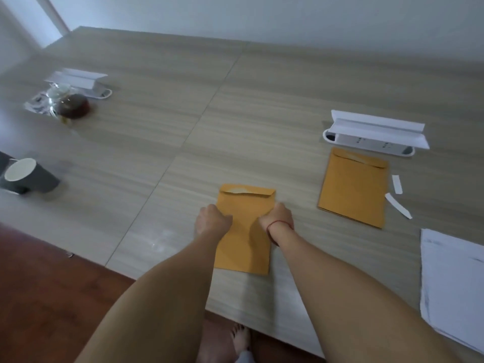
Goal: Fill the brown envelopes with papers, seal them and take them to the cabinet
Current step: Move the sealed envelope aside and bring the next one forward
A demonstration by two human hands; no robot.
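- Near envelope [245, 231]: brown, flat on the tabletop [157, 132] close to its front edge, flap folded down at the far end; a pale strip shows under the flap edge, so the seal looks unfinished.
- Left hand [210, 218]: grip curled into a fist, pressing the envelope's left edge.
- Right hand [280, 216]: grip likewise curled, knuckles down on the right edge; red thread at the wrist.
- Second envelope [353, 187]: to the right, well apart, flap down, apparently sealed.
- Peeled strips [397, 195]: two white slips just beside the second envelope.
- Loose papers [455, 284]: white stack at the right edge, unused.
- Status, as judged: one envelope done, one at the sealing step; carrying to the cabinet not yet begun; no cabinet in view.
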